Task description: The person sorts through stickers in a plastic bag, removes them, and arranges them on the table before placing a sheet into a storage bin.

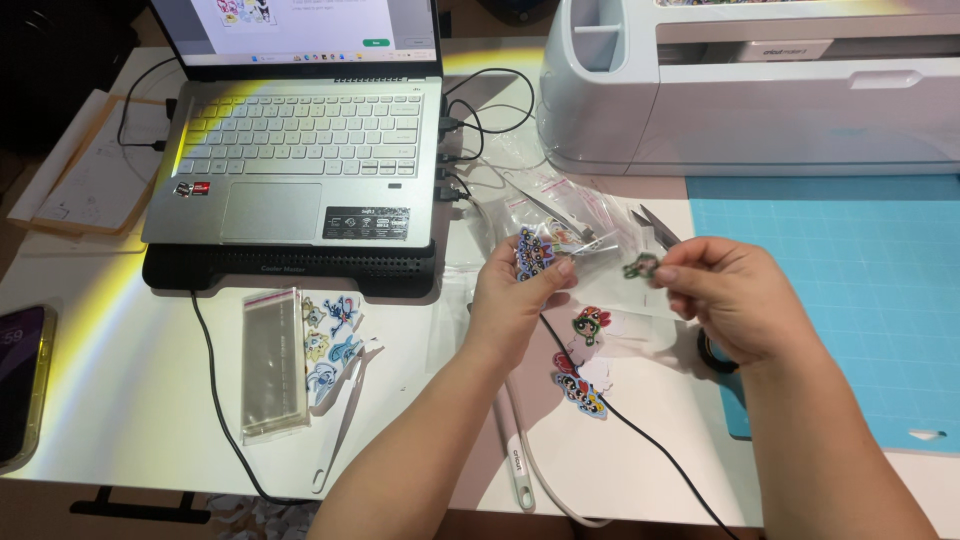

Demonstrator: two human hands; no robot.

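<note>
Sticker (640,266), small green cutout, pinched in right hand (735,300) fingertips, sits just right of clear bag (560,232) w/ stickers, gripped by left hand (520,300). Gap betw. them narrow, both level, above desk.

White tabletop (120,400) fills most of view, glossy, bright glare streak curving across left half. Far left corner drops into dark shadow, room behind pretty much black. Strip of brownish floor (40,512) past near edge, dark table foot (130,503) showing there. Light seems overhead, warm-ish.
</note>
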